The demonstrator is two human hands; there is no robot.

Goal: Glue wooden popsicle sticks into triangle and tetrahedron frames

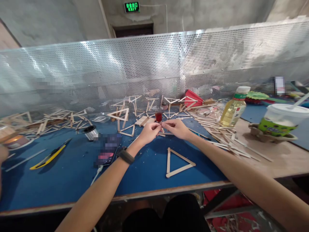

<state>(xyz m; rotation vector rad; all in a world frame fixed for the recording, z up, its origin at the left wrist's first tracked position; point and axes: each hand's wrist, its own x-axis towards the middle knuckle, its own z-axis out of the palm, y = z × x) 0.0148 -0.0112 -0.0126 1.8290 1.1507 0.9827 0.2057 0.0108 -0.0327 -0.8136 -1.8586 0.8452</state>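
Observation:
My left hand (151, 130) and my right hand (177, 127) meet over the middle of the blue tabletop (142, 174). Both are closed in a pinch, fingertips nearly touching; what they grip is too small to make out. Just behind the fingertips stands a small clear cup of red liquid (158, 116). A flat triangle of craft sticks (179, 163) lies in front of my right hand. Left of the cup are a wooden block (145, 120) and a triangular stick frame (127, 131). A dark band circles my left wrist.
On the left lie a yellow utility knife (49, 158), a phone (108, 149) on a cable, and a black-and-white cylinder (91, 132). Loose sticks (224, 138), a drink bottle (233, 108) and a lidded cup (277, 120) stand right. A perforated metal screen (135, 64) closes the back.

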